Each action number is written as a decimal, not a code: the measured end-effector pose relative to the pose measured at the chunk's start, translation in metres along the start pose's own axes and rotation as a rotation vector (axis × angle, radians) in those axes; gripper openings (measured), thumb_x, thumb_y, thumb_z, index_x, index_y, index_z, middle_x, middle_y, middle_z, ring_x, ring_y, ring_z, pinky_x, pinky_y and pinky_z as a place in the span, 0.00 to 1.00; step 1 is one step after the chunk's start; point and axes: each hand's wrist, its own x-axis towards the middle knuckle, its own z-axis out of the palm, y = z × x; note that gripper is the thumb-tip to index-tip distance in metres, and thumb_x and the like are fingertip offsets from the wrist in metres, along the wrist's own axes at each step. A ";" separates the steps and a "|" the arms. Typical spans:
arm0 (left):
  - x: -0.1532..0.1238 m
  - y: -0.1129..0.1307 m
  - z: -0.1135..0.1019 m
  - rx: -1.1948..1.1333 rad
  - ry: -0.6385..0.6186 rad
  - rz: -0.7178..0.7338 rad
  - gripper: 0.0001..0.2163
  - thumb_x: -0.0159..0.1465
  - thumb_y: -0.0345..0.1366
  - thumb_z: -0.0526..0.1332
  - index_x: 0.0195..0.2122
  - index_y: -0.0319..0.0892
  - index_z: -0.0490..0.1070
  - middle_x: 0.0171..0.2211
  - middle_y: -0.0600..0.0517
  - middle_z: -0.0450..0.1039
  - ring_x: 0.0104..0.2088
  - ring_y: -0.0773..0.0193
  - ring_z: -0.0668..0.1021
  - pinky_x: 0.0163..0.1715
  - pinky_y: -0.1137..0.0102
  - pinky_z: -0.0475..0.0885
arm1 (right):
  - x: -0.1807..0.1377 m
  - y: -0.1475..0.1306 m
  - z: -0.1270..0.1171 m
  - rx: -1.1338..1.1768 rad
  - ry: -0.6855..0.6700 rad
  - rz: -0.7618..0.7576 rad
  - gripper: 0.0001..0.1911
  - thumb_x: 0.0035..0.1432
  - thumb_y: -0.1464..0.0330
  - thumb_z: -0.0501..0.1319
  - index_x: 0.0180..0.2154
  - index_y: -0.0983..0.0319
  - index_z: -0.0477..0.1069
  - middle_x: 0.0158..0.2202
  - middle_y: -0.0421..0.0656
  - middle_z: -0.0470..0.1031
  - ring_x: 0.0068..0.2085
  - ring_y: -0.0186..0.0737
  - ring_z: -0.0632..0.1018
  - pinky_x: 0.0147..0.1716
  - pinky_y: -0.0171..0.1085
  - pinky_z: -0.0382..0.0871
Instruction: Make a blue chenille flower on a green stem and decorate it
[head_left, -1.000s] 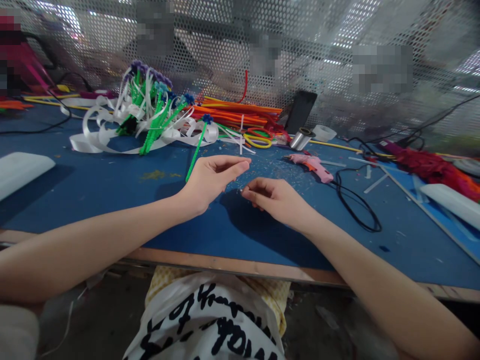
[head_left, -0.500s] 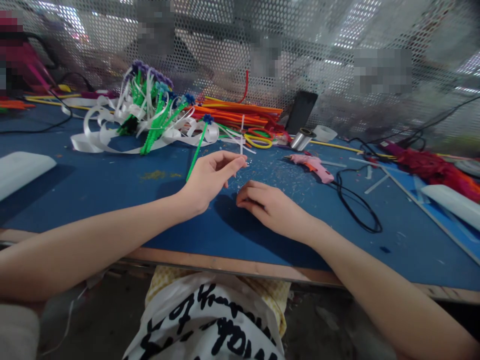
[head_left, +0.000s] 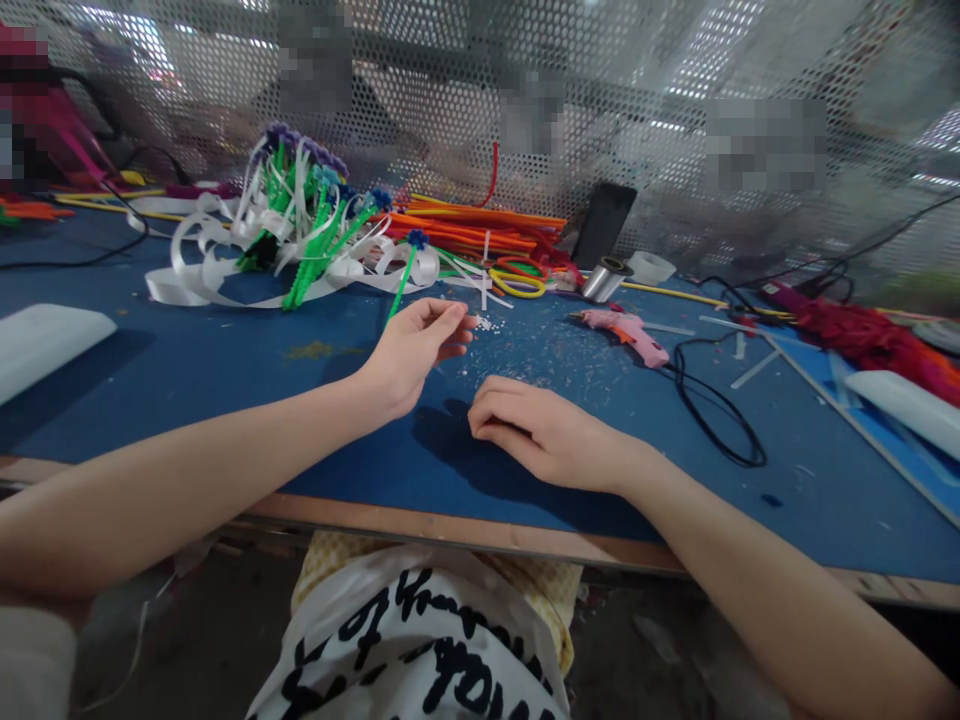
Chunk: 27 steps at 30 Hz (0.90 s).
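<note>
My left hand (head_left: 416, 345) hovers just above the blue table (head_left: 225, 370) with thumb and fingertips pinched together; what they hold is too small to make out. Tiny white bits (head_left: 484, 322) lie on the table right at its fingertips. A single green stem with a blue tip (head_left: 403, 268) lies just beyond that hand. My right hand (head_left: 529, 432) rests on the table nearer to me, fingers curled under, and whatever is inside them is hidden. The two hands are a short gap apart.
A bunch of green stems with white ribbon (head_left: 300, 235) lies at the back left, orange pipe cleaners (head_left: 480, 222) behind. A pink glue gun (head_left: 622, 332) and its black cable (head_left: 720, 425) lie to the right. Silver roll (head_left: 604, 278), black phone (head_left: 604, 222), perforated screen (head_left: 450, 120).
My right hand has drawn back toward me and curled its fingers under. My left hand dropped slightly and closed its fingertips into a pinch near the white bits.
</note>
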 end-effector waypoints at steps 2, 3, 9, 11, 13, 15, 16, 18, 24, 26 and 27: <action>0.003 0.003 0.001 -0.185 0.043 -0.130 0.08 0.71 0.27 0.58 0.33 0.37 0.71 0.30 0.53 0.77 0.29 0.74 0.78 0.34 0.77 0.75 | -0.002 0.000 -0.002 0.124 0.103 -0.009 0.07 0.69 0.73 0.54 0.36 0.60 0.67 0.37 0.42 0.68 0.38 0.36 0.70 0.42 0.38 0.67; 0.004 0.005 0.001 -0.279 0.074 -0.193 0.09 0.71 0.26 0.56 0.33 0.36 0.70 0.29 0.53 0.76 0.28 0.74 0.78 0.35 0.77 0.76 | -0.002 0.001 -0.003 0.183 0.161 -0.013 0.06 0.69 0.72 0.55 0.36 0.60 0.67 0.38 0.43 0.68 0.39 0.37 0.70 0.43 0.39 0.67; 0.004 0.016 0.002 -0.583 0.125 -0.412 0.12 0.73 0.24 0.50 0.31 0.36 0.66 0.22 0.56 0.68 0.19 0.79 0.70 0.24 0.84 0.72 | 0.002 0.003 -0.004 0.841 0.605 0.031 0.06 0.65 0.65 0.61 0.33 0.57 0.70 0.41 0.42 0.65 0.54 0.44 0.73 0.54 0.44 0.67; 0.002 0.015 0.002 -0.565 0.053 -0.417 0.12 0.73 0.25 0.51 0.31 0.37 0.65 0.21 0.58 0.65 0.16 0.79 0.65 0.18 0.83 0.67 | 0.004 0.003 -0.006 1.053 0.651 0.108 0.07 0.61 0.63 0.65 0.32 0.57 0.70 0.38 0.41 0.62 0.47 0.41 0.74 0.51 0.42 0.69; 0.001 0.014 0.001 -0.474 0.000 -0.394 0.11 0.73 0.26 0.51 0.31 0.38 0.64 0.20 0.59 0.63 0.15 0.79 0.61 0.15 0.82 0.61 | 0.005 0.004 -0.010 1.164 0.660 0.180 0.08 0.58 0.65 0.67 0.31 0.58 0.70 0.36 0.39 0.61 0.36 0.35 0.71 0.42 0.39 0.70; 0.001 0.012 0.000 -0.330 -0.033 -0.353 0.10 0.72 0.26 0.53 0.31 0.38 0.65 0.20 0.59 0.63 0.14 0.79 0.58 0.14 0.80 0.57 | 0.006 0.007 -0.012 1.179 0.670 0.239 0.07 0.58 0.67 0.66 0.30 0.60 0.70 0.35 0.39 0.60 0.31 0.32 0.65 0.35 0.36 0.66; 0.001 0.011 -0.001 -0.248 -0.042 -0.332 0.10 0.71 0.26 0.54 0.31 0.38 0.66 0.21 0.59 0.64 0.14 0.79 0.57 0.14 0.80 0.56 | 0.007 0.009 -0.012 1.162 0.673 0.271 0.07 0.59 0.68 0.66 0.30 0.61 0.71 0.34 0.40 0.60 0.30 0.32 0.63 0.32 0.36 0.64; 0.003 0.011 -0.002 -0.082 -0.045 -0.292 0.09 0.70 0.26 0.56 0.31 0.37 0.67 0.21 0.58 0.66 0.15 0.79 0.57 0.14 0.80 0.54 | 0.007 0.014 -0.012 1.109 0.673 0.335 0.07 0.59 0.69 0.65 0.29 0.62 0.71 0.33 0.40 0.60 0.30 0.32 0.60 0.30 0.35 0.60; 0.008 0.014 -0.004 0.264 0.004 -0.276 0.09 0.68 0.27 0.58 0.29 0.40 0.65 0.21 0.55 0.67 0.16 0.77 0.60 0.15 0.79 0.54 | 0.008 0.019 -0.007 0.996 0.616 0.419 0.11 0.57 0.63 0.69 0.29 0.62 0.71 0.27 0.37 0.58 0.29 0.33 0.59 0.29 0.36 0.56; 0.009 0.013 -0.006 0.323 -0.017 -0.259 0.09 0.67 0.28 0.59 0.28 0.40 0.65 0.21 0.55 0.68 0.15 0.77 0.59 0.14 0.79 0.53 | 0.007 0.018 -0.007 0.996 0.583 0.431 0.12 0.56 0.62 0.69 0.30 0.62 0.71 0.27 0.36 0.58 0.29 0.32 0.59 0.29 0.35 0.56; 0.010 0.012 -0.007 0.345 -0.031 -0.249 0.09 0.67 0.29 0.60 0.29 0.41 0.66 0.21 0.54 0.69 0.14 0.77 0.58 0.14 0.79 0.51 | 0.007 0.019 -0.007 1.005 0.558 0.444 0.12 0.56 0.61 0.70 0.30 0.62 0.71 0.27 0.36 0.58 0.29 0.32 0.59 0.29 0.35 0.56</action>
